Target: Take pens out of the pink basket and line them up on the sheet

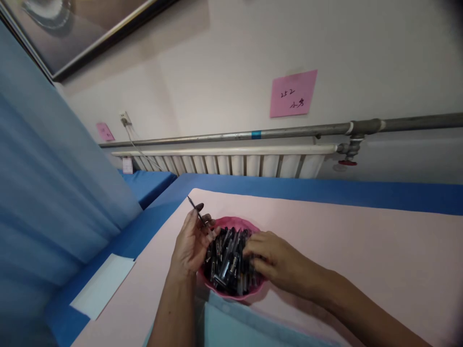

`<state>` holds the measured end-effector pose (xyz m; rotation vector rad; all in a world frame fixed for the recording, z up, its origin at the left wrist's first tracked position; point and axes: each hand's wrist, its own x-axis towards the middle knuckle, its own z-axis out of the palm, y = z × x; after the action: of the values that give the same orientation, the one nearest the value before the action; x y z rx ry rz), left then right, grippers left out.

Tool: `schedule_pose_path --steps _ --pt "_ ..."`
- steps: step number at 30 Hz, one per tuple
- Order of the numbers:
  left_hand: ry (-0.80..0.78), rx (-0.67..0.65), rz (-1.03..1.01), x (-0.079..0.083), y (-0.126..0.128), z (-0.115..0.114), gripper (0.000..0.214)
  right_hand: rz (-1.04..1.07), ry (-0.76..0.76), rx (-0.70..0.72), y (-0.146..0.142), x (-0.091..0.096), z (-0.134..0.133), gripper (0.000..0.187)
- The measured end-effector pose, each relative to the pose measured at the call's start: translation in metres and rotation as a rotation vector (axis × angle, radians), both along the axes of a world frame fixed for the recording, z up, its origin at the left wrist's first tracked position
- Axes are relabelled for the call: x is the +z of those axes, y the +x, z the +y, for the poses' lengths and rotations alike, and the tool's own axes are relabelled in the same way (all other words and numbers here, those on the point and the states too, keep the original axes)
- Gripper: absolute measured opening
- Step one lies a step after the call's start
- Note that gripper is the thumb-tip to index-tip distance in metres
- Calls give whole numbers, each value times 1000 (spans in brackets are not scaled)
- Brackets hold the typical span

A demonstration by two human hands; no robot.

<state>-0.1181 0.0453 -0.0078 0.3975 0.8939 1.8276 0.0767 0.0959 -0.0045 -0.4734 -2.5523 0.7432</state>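
Note:
A pink basket (241, 222) with a wavy rim is heaped with black and clear pens (228, 258). At its left side, my left hand (191, 241) is palm up, holding a thin dark pen refill (197, 212) between thumb and fingers. The refill slants, with its pointed end up and to the left and its paler end near the fingertips. Over the right part of the basket, my right hand (271, 258) reaches down with bent fingers among the pens. Its fingertips are slightly blurred, and what they grip is hidden.
Pink paper (361, 250) covers the blue bed (325, 190). A folded white sheet (103, 284) lies at the left edge, beside a blue curtain (65, 183). Light blue cloth (246, 325) is just in front of the basket. A radiator (224, 164) and pipe (296, 131) run along the wall behind.

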Motion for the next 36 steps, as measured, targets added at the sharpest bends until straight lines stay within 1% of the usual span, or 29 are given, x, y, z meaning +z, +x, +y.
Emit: schedule_pose_path --steps 3,7,11,13,15,16,20,22,23,25,27,29,32,36 --pt "8 -7 -2 -1 1 0 23 -67 113 31 -4 -7 -6 26" --pt "7 -50 -1 0 3 0 30 -132 190 17 -9 -13 -11 21" --pt "-40 -110 20 2 10 -1 35 -123 207 1 -13 -17 -13 18" --pt "-38 -152 35 2 14 -1 37 -87 168 -4 -13 -18 -12 17" --pt "-41 -207 64 2 16 -2 37 -10 48 -40 -12 -16 -8 16" --pt "-48 -237 84 2 17 -3 36 50 -53 -81 -12 -14 -6 17" --pt "-109 -335 178 1 23 -4 31 421 -540 -362 -7 -4 7 17" --pt "-140 -405 227 1 31 -5 28 625 -751 -464 -5 0 13 18" --pt "-156 -447 252 1 35 -6 27 717 -847 -478 -4 2 16 19" --pt "-179 -530 295 1 46 -7 27 861 -1007 -462 -2 4 19 23" --pt "-189 -594 328 1 55 -8 28 955 -1090 -439 -1 5 21 23" --pt "-190 -631 349 1 62 -10 29 993 -1113 -416 -1 6 20 22" --pt "-192 -642 369 2 66 -11 29 965 -1094 -387 -2 7 17 19" --pt "-211 -631 358 3 63 -9 28 912 -1043 -395 -3 8 14 20"
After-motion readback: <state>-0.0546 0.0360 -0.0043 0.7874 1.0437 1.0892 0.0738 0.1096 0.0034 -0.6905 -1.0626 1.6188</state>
